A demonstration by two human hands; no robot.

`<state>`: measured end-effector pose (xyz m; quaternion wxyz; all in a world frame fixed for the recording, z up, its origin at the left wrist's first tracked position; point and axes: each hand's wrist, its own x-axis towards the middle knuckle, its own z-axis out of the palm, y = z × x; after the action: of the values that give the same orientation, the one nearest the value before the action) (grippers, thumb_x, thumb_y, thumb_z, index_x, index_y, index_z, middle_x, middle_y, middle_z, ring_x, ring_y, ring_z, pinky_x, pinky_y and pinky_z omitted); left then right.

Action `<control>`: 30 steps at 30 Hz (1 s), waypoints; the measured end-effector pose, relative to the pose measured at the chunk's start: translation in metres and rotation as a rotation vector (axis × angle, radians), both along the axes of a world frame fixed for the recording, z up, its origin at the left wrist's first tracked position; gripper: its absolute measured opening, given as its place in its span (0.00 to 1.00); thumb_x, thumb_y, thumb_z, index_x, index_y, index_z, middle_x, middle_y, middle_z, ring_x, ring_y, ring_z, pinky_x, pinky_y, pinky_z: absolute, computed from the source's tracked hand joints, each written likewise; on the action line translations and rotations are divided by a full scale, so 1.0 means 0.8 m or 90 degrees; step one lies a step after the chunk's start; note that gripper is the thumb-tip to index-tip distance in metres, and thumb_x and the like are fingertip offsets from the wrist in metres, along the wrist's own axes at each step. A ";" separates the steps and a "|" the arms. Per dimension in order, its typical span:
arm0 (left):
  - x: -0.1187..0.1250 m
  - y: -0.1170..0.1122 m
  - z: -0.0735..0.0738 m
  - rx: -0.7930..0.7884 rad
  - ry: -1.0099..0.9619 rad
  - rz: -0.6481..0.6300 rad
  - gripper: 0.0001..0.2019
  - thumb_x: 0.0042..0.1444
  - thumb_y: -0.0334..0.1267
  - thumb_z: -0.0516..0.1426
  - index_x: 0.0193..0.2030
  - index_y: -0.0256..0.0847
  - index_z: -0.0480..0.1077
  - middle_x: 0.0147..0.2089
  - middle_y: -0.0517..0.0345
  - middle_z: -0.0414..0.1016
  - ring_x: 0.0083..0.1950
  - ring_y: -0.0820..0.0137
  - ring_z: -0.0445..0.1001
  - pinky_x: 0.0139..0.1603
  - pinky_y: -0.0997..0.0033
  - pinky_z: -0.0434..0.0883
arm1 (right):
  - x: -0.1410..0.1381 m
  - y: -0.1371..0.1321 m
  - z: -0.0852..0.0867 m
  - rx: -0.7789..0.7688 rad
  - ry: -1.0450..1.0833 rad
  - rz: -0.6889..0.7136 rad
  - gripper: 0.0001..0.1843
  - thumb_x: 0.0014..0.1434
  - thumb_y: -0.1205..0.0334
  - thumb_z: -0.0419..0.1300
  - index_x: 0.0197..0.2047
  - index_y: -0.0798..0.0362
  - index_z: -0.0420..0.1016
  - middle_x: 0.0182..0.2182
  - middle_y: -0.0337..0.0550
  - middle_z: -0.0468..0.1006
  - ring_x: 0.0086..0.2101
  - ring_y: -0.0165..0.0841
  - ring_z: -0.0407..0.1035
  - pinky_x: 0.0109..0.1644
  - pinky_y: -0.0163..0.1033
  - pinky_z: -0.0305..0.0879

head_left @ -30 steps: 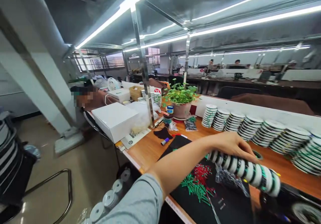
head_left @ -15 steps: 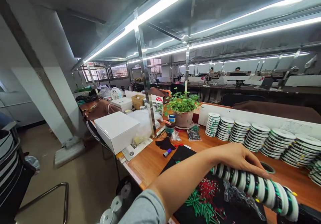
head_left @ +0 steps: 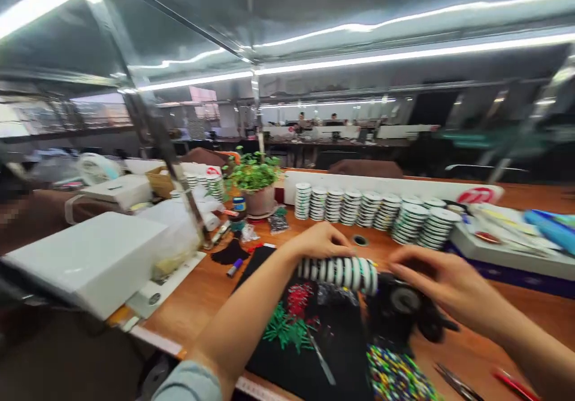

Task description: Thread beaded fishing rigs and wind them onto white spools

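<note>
A row of white spools (head_left: 340, 272) wound with dark and green thread lies sideways above a black mat (head_left: 332, 359), joined at its right end to a black winding device (head_left: 399, 305). Over the row's upper side bends my left hand (head_left: 322, 240), its fingers curled down against the spools; the fingertips are partly hidden. My right hand (head_left: 426, 272) is by the device, finger and thumb apart near the row's right end, with nothing visible between them. Red pieces (head_left: 300, 299) and green sticks (head_left: 285, 329) are heaped on the mat, beside tweezers (head_left: 322, 359).
Stacked spools (head_left: 353, 206) line the low white partition. A potted plant (head_left: 258, 179) and a purple-capped marker (head_left: 235, 267) are leftward. Colourful beads (head_left: 399, 377), pliers (head_left: 456, 383) and a red tool (head_left: 514, 383) lie in front. A metal post (head_left: 179, 179) rises at left; a tray (head_left: 516, 251) stands right.
The view has swung right, bringing my right hand, the winding device, the beads and the pliers into sight. My left hand stays at the row of spools.
</note>
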<state>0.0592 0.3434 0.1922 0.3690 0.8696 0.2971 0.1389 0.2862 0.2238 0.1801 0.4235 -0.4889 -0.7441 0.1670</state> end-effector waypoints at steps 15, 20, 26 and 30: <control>-0.001 0.020 0.005 -0.012 -0.013 -0.044 0.20 0.56 0.51 0.60 0.36 0.33 0.83 0.25 0.59 0.73 0.24 0.76 0.58 0.25 0.75 0.53 | -0.027 0.070 0.008 -0.315 0.114 0.186 0.15 0.56 0.50 0.66 0.32 0.56 0.77 0.26 0.37 0.71 0.27 0.29 0.60 0.33 0.37 0.54; -0.001 0.020 0.004 -0.016 -0.015 -0.041 0.19 0.56 0.50 0.60 0.37 0.34 0.83 0.26 0.58 0.76 0.25 0.75 0.61 0.25 0.75 0.54 | -0.028 0.071 0.002 -0.308 0.164 0.187 0.14 0.54 0.52 0.67 0.33 0.56 0.78 0.27 0.38 0.73 0.29 0.30 0.62 0.35 0.38 0.55; 0.000 0.019 0.006 -0.015 -0.004 -0.033 0.19 0.56 0.50 0.60 0.39 0.35 0.83 0.28 0.56 0.78 0.25 0.75 0.63 0.26 0.75 0.55 | -0.030 0.072 -0.007 -0.305 0.196 0.170 0.14 0.52 0.52 0.69 0.32 0.55 0.80 0.26 0.37 0.73 0.28 0.30 0.61 0.35 0.37 0.55; -0.001 0.019 0.005 -0.008 0.003 -0.032 0.19 0.56 0.49 0.60 0.41 0.35 0.83 0.30 0.55 0.80 0.26 0.74 0.64 0.27 0.75 0.57 | -0.029 0.071 -0.007 -0.309 0.211 0.174 0.15 0.51 0.50 0.70 0.32 0.55 0.80 0.26 0.37 0.73 0.29 0.30 0.61 0.35 0.37 0.55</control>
<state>0.0587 0.3589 0.1966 0.3776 0.8746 0.2767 0.1258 0.2629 0.2806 0.1745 0.3836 -0.4374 -0.6625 0.4719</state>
